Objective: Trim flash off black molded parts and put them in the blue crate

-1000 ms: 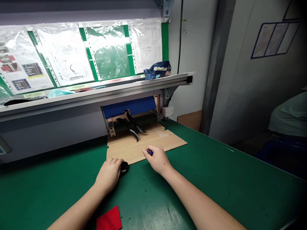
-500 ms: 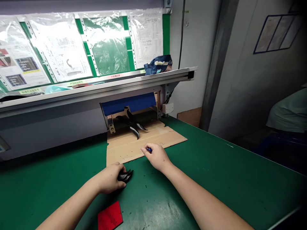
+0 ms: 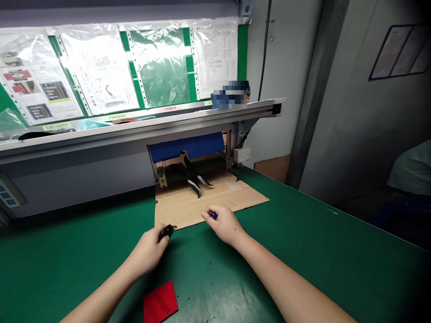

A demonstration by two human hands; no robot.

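My left hand (image 3: 148, 251) is closed round a small black curved piece (image 3: 167, 232), whose dark tip sticks out by the cardboard's near left corner. In my right hand (image 3: 224, 225) is a small blue tool (image 3: 213, 215), pinched by the fingers; most of it is hidden. That hand is just over the near edge of the cardboard sheet (image 3: 218, 199). Farther back on the sheet lie several black curved pieces with striped ends (image 3: 194, 188), partly under a blue-topped stand (image 3: 188, 147). A red square pad (image 3: 160, 303) rests nearer me than my left hand.
Tiny dark scraps dot the green tabletop (image 3: 319, 269) between my arms. Above the table's back runs a metal shelf (image 3: 141, 128) bearing a blue pouch (image 3: 230, 96). A white box (image 3: 241, 155) is fixed beside the stand. A person's sleeve (image 3: 412, 168) shows at right.
My left hand has shifted left and turned the black piece, so its striped side no longer shows. My right hand keeps its pinch on the blue tool. The view has swung slightly left.
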